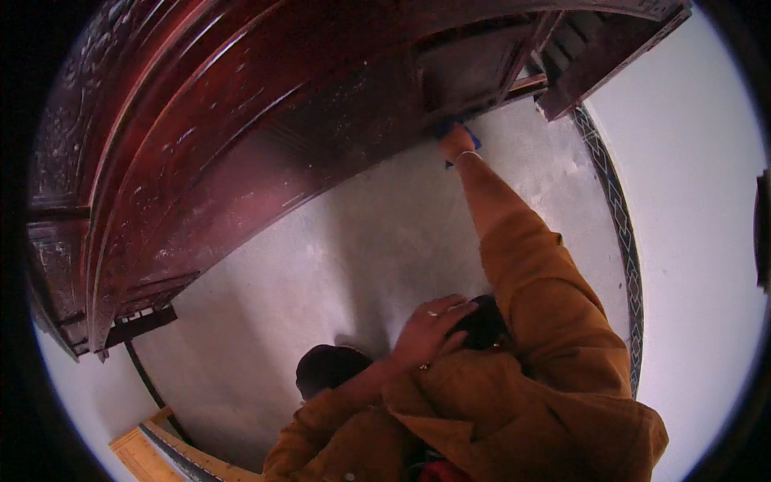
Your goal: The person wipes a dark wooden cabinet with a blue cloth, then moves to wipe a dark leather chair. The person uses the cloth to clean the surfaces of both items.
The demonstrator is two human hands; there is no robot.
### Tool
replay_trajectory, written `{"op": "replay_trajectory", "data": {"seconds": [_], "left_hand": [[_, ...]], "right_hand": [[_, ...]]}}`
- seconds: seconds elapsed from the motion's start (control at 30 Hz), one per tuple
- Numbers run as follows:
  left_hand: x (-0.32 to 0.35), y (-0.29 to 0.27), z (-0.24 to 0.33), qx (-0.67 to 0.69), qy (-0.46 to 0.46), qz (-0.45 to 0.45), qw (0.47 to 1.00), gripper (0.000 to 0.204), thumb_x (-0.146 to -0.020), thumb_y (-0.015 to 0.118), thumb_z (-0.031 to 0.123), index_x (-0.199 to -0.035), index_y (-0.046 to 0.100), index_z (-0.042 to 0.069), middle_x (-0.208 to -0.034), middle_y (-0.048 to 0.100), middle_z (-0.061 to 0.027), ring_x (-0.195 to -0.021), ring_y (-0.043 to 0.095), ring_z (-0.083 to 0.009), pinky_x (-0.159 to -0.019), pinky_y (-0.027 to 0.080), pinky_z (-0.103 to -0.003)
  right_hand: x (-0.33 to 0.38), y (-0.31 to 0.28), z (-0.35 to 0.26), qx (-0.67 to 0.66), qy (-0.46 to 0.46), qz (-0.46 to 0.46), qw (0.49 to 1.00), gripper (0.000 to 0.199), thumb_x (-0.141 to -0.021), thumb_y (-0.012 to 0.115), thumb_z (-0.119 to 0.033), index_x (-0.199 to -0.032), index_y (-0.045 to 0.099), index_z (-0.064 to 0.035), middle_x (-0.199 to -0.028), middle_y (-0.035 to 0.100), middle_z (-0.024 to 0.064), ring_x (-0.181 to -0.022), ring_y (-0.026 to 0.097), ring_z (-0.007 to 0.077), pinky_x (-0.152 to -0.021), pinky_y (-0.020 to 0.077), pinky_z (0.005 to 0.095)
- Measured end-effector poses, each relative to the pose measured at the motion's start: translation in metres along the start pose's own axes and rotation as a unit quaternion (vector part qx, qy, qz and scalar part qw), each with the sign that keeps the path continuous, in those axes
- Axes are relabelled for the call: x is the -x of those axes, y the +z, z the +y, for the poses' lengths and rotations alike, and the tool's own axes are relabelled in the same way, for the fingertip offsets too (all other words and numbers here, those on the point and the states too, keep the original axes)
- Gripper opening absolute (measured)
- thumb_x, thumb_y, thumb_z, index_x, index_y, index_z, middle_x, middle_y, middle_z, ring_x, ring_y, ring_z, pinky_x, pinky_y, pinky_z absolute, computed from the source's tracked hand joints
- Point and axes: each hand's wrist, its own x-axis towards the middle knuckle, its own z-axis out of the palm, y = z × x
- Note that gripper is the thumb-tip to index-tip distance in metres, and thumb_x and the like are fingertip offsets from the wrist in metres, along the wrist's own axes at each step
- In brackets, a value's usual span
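My right hand (458, 145) is stretched out far ahead, low against the bottom edge of a dark red, glossy wooden furniture piece (337, 120). Its fingers are closed on a blue cloth (474, 138), which shows on both sides of the hand. Nearer to me, my left hand (430, 333) lies with fingers extended on a black rounded shape (482, 324), a knee or a shoe; I cannot tell which. It holds nothing that I can see. Brown sleeves cover part of both arms.
Grey smooth floor (321, 249) lies below the furniture. A white wall (691, 209) rises on the right, with a dark patterned border strip (617, 201) along its foot. A second black rounded shape (329, 368) is beside my left arm. At the lower left is a light wooden piece (140, 456).
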Motion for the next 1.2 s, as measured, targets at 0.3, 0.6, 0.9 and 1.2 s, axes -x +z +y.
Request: {"op": "replay_trajectory", "data": {"seconds": [0.3, 0.6, 0.9, 1.2], "left_hand": [[0.071, -0.046, -0.073, -0.037, -0.178, 0.116, 0.977, 0.034, -0.094, 0.063, 0.014, -0.128, 0.059, 0.007, -0.123, 0.062, -0.0176, -0.112, 0.06, -0.0373, -0.092, 0.052, -0.043], [0.072, -0.042, -0.093, 0.091, -0.251, 0.036, 0.963, 0.031, -0.097, 0.062, 0.018, -0.126, 0.061, 0.007, -0.119, 0.065, -0.0146, -0.107, 0.064, -0.027, -0.086, 0.054, -0.037], [0.018, -0.038, -0.063, 0.122, -0.228, 0.067, 0.964, 0.032, -0.093, 0.06, 0.011, -0.125, 0.062, 0.006, -0.127, 0.061, -0.0137, -0.116, 0.06, -0.0303, -0.094, 0.05, -0.04], [-0.05, 0.039, 0.031, -0.003, 0.034, -0.041, 0.999, 0.039, -0.086, 0.063, 0.025, -0.122, 0.067, 0.011, -0.133, 0.058, -0.0101, -0.127, 0.052, -0.0319, -0.105, 0.04, -0.045]], "right_hand": [[0.194, 0.056, -0.194, -0.088, -0.444, -0.222, 0.864, 0.033, -0.086, 0.058, -0.028, -0.111, 0.066, -0.0081, -0.118, 0.065, 0.0194, -0.108, 0.063, 0.0397, -0.094, 0.0482, 0.0485], [0.143, -0.036, -0.085, -0.302, -0.028, -0.289, 0.908, 0.04, -0.09, 0.061, -0.034, -0.116, 0.065, -0.0027, -0.104, 0.067, 0.0123, -0.097, 0.063, 0.0247, -0.088, 0.0503, 0.0381], [0.014, -0.08, 0.043, 0.042, -0.085, 0.13, 0.987, 0.03, -0.092, 0.058, -0.025, -0.115, 0.067, -0.0085, -0.115, 0.071, 0.0155, -0.103, 0.068, 0.0346, -0.086, 0.053, 0.047], [-0.034, -0.092, 0.029, 0.204, -0.149, 0.01, 0.967, 0.019, -0.085, 0.06, -0.022, -0.089, 0.076, -0.0123, -0.099, 0.074, 0.0111, -0.093, 0.071, 0.0296, -0.075, 0.0556, 0.0444]]}}
